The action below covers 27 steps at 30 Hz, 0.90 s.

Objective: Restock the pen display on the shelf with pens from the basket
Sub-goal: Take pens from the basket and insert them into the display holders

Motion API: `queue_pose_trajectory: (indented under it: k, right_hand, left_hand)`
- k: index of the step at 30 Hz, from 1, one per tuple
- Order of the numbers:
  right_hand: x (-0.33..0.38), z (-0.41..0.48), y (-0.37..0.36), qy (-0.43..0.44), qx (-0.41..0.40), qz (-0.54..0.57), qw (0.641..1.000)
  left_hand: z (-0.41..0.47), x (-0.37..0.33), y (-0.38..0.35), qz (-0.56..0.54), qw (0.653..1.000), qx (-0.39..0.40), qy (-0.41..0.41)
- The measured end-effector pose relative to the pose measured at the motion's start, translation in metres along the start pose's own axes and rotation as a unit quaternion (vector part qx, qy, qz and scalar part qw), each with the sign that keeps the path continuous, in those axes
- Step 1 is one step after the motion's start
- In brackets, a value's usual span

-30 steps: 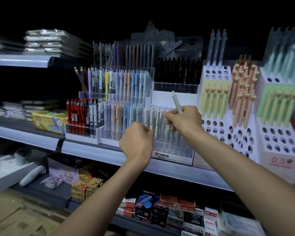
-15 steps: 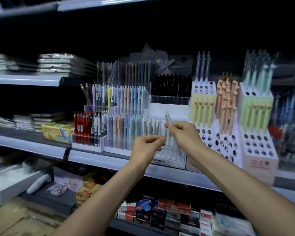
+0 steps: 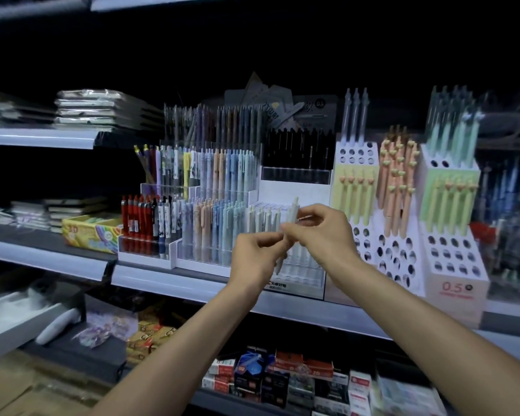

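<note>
While the aisle above lies dark, the grey shelf (image 3: 177, 283) catches light beneath the clear tiered pen display (image 3: 213, 259). Just in front of its right-hand rows, the left hand (image 3: 257, 256) and right hand (image 3: 321, 232) meet, both pinching one pale pen (image 3: 293, 213), held nearly upright. Small boxes (image 3: 270, 373) crowd the lower shelf.

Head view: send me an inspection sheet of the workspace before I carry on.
Surface: shelf, crowded with pen displays.
Job's things: pale pen, slightly tilted, in front of the clear rack, which is part empty at its right; basket not in view.
Clutter: yellow box at the shelf's left.
Hands: left hand and right hand both pinch the pale pen.
Cables: nothing seen.
Surroundings: white holders with holes at right; small boxes on the level below.
</note>
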State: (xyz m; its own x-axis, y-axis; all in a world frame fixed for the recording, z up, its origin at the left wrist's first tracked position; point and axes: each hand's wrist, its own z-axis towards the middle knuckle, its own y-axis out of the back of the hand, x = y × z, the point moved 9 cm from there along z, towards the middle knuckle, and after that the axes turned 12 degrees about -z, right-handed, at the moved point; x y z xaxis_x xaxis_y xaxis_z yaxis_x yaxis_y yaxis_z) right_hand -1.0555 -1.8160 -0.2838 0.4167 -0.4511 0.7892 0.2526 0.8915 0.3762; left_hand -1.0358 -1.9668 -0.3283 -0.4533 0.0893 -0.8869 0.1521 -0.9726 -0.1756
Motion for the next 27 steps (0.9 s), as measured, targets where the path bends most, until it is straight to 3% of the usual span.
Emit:
queue_pose_trajectory:
  k: [4, 9, 14, 27]
  right_hand:
    - [0.018, 0.015, 0.008, 0.064, -0.011, 0.0, 0.998]
    - [0.03, 0.03, 0.002, 0.075, -0.005, 0.007, 0.997]
    - [0.036, 0.045, -0.004, 0.089, -0.045, -0.014, 0.995]
    - [0.006, 0.061, -0.016, 0.042, -0.067, -0.021, 0.997]
  left_hand:
    - [0.013, 0.009, 0.003, -0.01, 1.0, 0.007, 0.017]
    - [0.034, 0.012, 0.005, -0.007, 1.0, 0.019, 0.003]
    - [0.053, 0.004, 0.02, 0.109, 0.992, -0.046, -0.041]
    - [0.054, 0.012, 0.023, 0.281, 0.949, -0.145, -0.023]
